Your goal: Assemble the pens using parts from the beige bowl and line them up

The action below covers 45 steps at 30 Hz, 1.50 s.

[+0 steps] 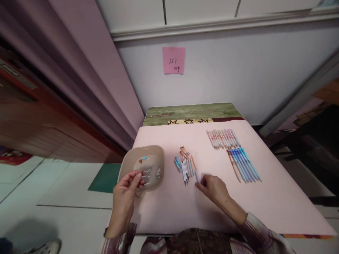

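My left hand [128, 190] is over the near edge of a beige bowl [129, 155], thumb and fingers pinched together. Whatever is between them is too small to make out. Inside the bowl lie small white and clear pieces [158, 172] and a small blue part [144, 158]. On the table's middle, my right hand [214, 188] has its fingers closed on the near end of a pale purple pen barrel [197, 176]. Left of it are white refills with dark tips [184, 171], more pen barrels [190, 167], blue caps [177, 163] and brown caps [184, 151].
A row of patterned pens [224, 138] lies at the table's right rear. Nearer is a row of blue-topped pens [245, 165] with a tan one. A pink cover [169, 211] lies on the table. Behind stands a wall with a pink note [173, 60]; a curtain [106, 70] hangs left.
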### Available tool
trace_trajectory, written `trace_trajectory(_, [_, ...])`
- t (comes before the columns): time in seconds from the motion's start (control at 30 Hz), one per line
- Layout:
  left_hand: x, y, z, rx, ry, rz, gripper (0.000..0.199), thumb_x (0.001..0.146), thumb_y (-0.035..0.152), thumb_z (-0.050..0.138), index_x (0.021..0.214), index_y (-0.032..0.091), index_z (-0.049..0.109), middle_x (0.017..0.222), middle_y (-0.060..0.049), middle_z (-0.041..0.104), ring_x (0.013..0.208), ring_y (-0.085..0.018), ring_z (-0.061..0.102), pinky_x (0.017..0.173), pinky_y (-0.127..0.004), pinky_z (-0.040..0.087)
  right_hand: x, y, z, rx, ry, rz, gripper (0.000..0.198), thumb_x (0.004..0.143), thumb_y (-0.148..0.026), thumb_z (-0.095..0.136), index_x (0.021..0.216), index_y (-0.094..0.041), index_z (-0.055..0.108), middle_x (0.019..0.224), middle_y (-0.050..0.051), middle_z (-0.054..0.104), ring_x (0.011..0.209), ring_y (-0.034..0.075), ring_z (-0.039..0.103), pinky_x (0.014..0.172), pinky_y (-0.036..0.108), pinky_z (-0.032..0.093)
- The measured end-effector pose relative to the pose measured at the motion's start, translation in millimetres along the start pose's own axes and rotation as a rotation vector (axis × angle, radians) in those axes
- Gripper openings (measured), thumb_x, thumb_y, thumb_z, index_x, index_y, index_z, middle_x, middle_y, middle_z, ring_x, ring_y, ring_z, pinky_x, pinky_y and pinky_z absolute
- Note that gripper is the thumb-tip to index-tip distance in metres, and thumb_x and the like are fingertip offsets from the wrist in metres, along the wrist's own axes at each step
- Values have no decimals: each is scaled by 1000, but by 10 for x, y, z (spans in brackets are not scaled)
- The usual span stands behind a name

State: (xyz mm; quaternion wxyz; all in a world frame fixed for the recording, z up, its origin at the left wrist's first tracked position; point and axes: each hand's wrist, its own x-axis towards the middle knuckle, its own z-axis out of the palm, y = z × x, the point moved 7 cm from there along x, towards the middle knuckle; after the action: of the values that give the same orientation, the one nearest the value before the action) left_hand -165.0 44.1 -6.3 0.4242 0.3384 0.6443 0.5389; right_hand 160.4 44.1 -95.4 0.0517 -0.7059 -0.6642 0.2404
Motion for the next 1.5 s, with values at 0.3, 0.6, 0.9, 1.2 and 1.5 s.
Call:
trace_trajectory(0.3, [116, -47, 105, 1, -49, -11, 33, 62, 42, 80, 79, 15, 71, 69, -3, 68, 55, -11, 53, 53, -21, 44, 95, -28, -71, 47, 21, -17, 31, 86, -47, 58, 69, -22, 66, 67, 3, 70, 64, 18, 63, 55, 26, 30])
trace_trajectory(0.6, [131, -141, 6, 6, -4, -19, 34, 62, 42, 80, 78, 14, 71, 66, -2, 67, 57, -12, 55, 55, -22, 45, 187, 36, -180, 123, 75, -24, 39, 86, -56, 53, 69, -23, 63, 61, 1, 66, 59, 17, 60, 53, 26, 29])
trace_trajectory(0.9, [164, 42, -340, -16, 156, 38, 35, 60, 39, 82, 81, 14, 70, 81, -4, 69, 61, -11, 55, 56, -21, 45, 793, -107, -613, 133, 178, -78, 25, 87, -38, 55, 77, -22, 70, 74, 2, 72, 70, 16, 63, 61, 25, 35])
trace_trajectory(1.2, [42, 125, -651, 36, 244, 83, 36, 61, 42, 79, 80, 14, 69, 84, -6, 69, 61, -12, 56, 57, -24, 46, 1422, -529, -339, 46, 52, 5, 23, 72, -39, 68, 82, -19, 74, 83, 11, 73, 79, 22, 66, 61, 26, 39])
trace_trajectory(1.5, [111, 88, -759, 97, 256, 126, 31, 64, 39, 74, 82, 13, 67, 66, -1, 62, 55, -11, 51, 48, -21, 38, 1486, -489, -190, 39, 16, -12, 19, 66, -39, 70, 69, -20, 74, 71, 10, 72, 68, 23, 66, 54, 27, 37])
